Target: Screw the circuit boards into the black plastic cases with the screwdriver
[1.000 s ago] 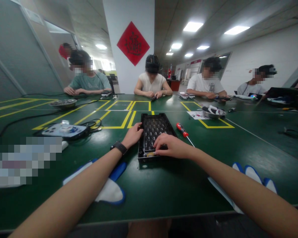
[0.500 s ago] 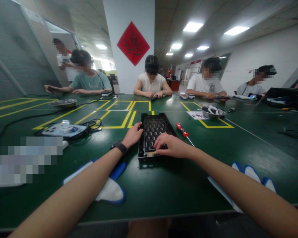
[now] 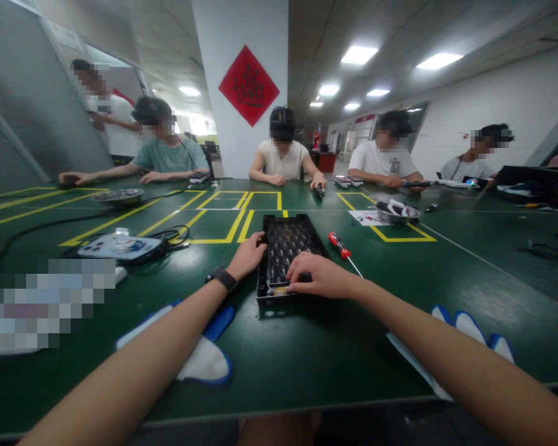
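A black rectangular case (image 3: 292, 238) lies on the green table in front of me, its inside covered with rows of small shiny, pointed-looking shapes. My left hand (image 3: 248, 255) grips the case's left wall, thumb and fingers closed on the edge. Over the near right part of the case, my right hand (image 3: 318, 275) has its fingers bent and drawn together. Its fingertips reach inside, close to a small yellowish piece (image 3: 279, 290); whatever they hold is hidden. To the right of the case rests a screwdriver (image 3: 340, 245) with a red and black handle.
White-and-blue gloves (image 3: 204, 365) lie under my left forearm, another glove (image 3: 469, 325) by my right. A phone (image 3: 121, 244) with cables is at left. Metal bowls (image 3: 117, 196) (image 3: 398, 212) stand farther off. Several people sit across the table; one stands behind.
My hands and the case keep nearly the same place. Across the table, a person's hand has moved to the right with a dark object. The standing person has shifted left.
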The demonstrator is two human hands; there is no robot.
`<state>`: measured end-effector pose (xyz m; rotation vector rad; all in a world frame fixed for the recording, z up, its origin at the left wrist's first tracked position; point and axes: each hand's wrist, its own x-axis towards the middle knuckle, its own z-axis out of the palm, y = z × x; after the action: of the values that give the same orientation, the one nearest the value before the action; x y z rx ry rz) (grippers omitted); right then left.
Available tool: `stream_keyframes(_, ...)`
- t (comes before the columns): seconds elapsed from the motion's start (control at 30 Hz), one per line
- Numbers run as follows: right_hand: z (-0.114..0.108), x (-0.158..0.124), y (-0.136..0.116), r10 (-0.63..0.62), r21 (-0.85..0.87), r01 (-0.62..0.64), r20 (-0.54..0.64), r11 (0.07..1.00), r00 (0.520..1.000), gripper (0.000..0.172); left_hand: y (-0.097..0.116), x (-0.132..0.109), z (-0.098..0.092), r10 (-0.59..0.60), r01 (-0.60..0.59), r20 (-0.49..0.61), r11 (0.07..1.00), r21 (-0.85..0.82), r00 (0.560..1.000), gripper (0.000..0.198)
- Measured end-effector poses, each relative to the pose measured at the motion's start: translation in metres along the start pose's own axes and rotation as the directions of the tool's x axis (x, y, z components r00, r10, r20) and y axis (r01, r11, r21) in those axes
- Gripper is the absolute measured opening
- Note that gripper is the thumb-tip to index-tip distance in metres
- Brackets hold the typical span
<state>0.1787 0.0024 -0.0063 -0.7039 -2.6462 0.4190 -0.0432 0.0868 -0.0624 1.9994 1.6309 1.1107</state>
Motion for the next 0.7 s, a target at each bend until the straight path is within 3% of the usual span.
stream_keyframes(0.3, -0.0013, 0.0011, -0.0014, -0.044, -0.016, 0.044, 0.018, 0.999, 0.999, 0.021, -0.0011, -0.0001, 0.0, 0.011, -0.011, 0.002, 1.0, 0.009, 1.0, 0.046)
stream_keyframes(0.53, -0.0021, 0.0003, -0.0038, 0.035, -0.007, -0.035, -0.015, 0.999, 0.999, 0.02, -0.0022, 0.0015, 0.0006, 0.003, -0.003, 0.007, 1.0, 0.0, 1.0, 0.046)
stream_keyframes(0.7, -0.001, 0.001, -0.0018, -0.017, -0.02, 0.018, 0.028, 1.0, 0.999, 0.021, -0.003, 0.0018, 0.001, 0.016, -0.016, 0.016, 1.0, 0.002, 1.0, 0.047)
